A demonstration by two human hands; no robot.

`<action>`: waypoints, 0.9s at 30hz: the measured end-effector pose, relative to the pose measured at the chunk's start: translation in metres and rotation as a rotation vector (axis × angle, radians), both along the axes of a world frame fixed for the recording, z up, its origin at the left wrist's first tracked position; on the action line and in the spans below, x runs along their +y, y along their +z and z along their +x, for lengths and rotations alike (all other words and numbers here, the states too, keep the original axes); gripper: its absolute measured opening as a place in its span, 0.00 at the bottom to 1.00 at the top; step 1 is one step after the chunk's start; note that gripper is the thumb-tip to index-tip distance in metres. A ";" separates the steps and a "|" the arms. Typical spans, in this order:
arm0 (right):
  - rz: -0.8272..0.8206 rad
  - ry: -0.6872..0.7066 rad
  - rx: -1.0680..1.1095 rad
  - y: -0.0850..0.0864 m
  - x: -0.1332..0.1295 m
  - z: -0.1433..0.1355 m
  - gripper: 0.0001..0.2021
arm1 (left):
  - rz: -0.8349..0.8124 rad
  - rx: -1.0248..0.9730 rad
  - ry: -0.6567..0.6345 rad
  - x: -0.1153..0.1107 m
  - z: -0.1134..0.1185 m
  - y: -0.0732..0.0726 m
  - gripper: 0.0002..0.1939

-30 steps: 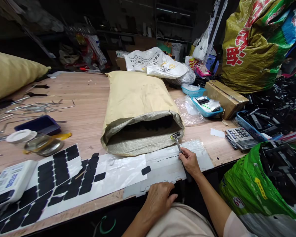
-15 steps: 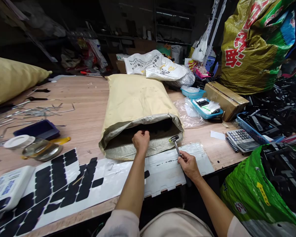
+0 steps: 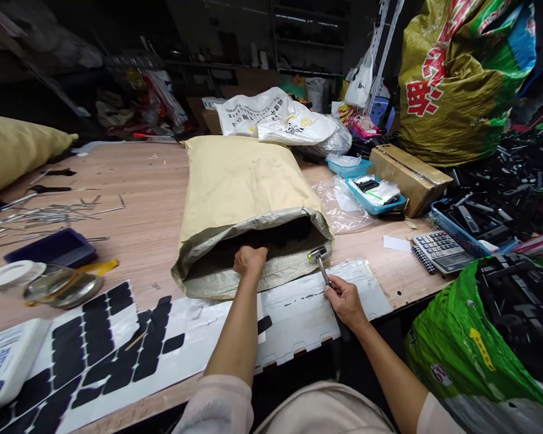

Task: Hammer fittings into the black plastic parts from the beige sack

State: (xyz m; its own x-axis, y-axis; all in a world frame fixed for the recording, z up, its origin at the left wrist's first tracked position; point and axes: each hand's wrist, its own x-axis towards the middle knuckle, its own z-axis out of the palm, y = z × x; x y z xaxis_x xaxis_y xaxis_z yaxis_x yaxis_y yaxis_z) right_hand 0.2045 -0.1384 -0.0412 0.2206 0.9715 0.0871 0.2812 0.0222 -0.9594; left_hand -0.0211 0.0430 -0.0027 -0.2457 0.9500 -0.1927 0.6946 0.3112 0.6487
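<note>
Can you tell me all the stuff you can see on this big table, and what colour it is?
sack: one, tan, mid table, mouth open toward the person
hammer: one, silver, at the sack's mouth
pads sheet: one, white with black pads, front left
white sheet: one, front edge, under the hammer
jar: one, glass, left
tray: one, dark blue, left
metal rods: many, grey, far left
baskets: two, blue, right
box: one, brown, right
calculator: one, grey, right
left hand: inside the sack's mouth
right hand: gripping the hammer's handle
</note>
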 end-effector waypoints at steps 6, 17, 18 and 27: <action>0.007 0.006 -0.018 0.000 0.000 0.001 0.18 | 0.093 0.030 -0.230 -0.055 0.001 -0.001 0.09; 0.052 0.047 -0.114 0.007 -0.005 -0.002 0.18 | 0.389 -0.002 -0.564 -0.082 0.010 -0.040 0.10; 0.059 0.051 -0.127 0.008 -0.006 -0.002 0.18 | 0.386 -0.006 -0.571 -0.082 0.010 -0.041 0.10; 0.278 0.080 -0.378 0.020 -0.021 -0.007 0.18 | 0.364 -0.024 -0.578 -0.081 0.009 -0.043 0.10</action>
